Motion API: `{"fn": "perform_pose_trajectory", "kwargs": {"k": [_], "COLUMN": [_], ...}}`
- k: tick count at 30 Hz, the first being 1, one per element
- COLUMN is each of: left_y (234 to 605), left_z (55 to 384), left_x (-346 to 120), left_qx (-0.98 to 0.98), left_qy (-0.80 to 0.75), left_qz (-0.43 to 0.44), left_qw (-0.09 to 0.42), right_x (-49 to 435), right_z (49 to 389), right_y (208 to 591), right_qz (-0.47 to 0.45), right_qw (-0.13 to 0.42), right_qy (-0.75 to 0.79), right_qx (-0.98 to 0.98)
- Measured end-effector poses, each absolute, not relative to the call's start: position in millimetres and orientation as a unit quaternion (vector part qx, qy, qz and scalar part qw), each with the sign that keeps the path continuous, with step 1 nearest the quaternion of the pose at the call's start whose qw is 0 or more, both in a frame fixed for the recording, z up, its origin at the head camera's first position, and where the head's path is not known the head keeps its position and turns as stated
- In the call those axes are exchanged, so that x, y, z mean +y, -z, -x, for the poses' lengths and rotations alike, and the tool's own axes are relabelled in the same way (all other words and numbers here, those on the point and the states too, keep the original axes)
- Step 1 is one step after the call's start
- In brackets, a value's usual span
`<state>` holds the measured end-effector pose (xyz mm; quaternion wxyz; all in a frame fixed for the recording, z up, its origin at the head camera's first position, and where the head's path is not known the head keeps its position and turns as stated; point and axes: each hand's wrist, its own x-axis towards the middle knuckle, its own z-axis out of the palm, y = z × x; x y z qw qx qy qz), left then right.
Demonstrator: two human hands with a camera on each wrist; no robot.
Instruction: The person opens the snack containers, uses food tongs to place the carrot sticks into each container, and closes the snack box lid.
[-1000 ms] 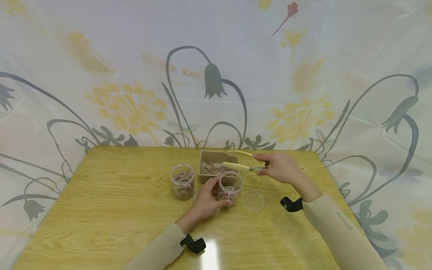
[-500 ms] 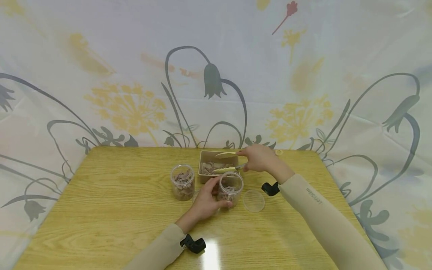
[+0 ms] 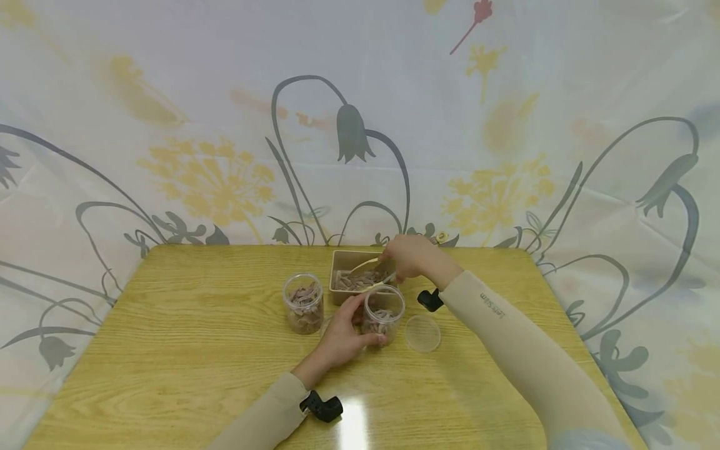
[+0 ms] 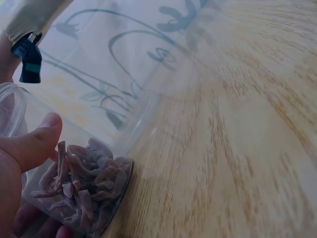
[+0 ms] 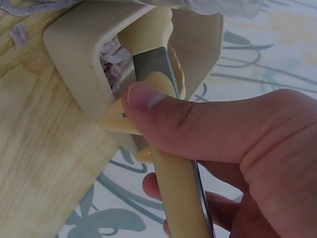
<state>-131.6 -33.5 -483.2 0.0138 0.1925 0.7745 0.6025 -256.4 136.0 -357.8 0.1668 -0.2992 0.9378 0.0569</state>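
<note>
My left hand (image 3: 342,337) holds a clear plastic jar (image 3: 384,310) upright on the table, thumb and fingers curled round its side. Greyish-brown dried strips (image 4: 86,183) cover its lower part in the left wrist view. With my right hand (image 3: 413,256) I grip yellow-tipped tongs (image 5: 176,198), thumb along one metal arm. Spread apart, the tongs' tips reach down into a beige rectangular bin (image 5: 74,64) behind the jar. More strips (image 3: 360,280) lie on the bin's floor, close to the tips.
A second clear jar (image 3: 304,306), fuller of the same strips, stands open to the left. One round clear lid (image 3: 423,334) lies flat right of the held jar. Another lid (image 3: 325,326) is partly hidden by my left hand. A patterned curtain (image 3: 360,156) hangs behind the table (image 3: 197,350).
My right hand has moved left and brought the tongs from over the bin's right side down into it. The left hand and its jar have stayed in place.
</note>
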Motion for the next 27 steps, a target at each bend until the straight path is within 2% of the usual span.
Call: {"fn": "perform_pose_trajectory", "kwargs": {"k": [5,16,27], "left_y": [495.2,496.1,496.8], "left_z": [136.0,135.6,136.2], "left_x": [-35.2,-35.3,-36.8], "left_qx": [0.777,0.776,0.782], "left_qy": [-0.598,-0.599,-0.592], "left_qz": [-0.195,-0.197,-0.196], "left_qw": [0.013,0.01,0.014], "right_x": [137.4,148.7,168.7], "right_z": [252.2,241.9,243.9], "right_y": [357.1,367.5,367.8], "right_qz": [0.292,0.32,0.311], "right_qw": [0.165,0.09,0.089], "right_qy": [-0.047,-0.05,0.032], "right_qx": [0.941,0.942,0.946]}}
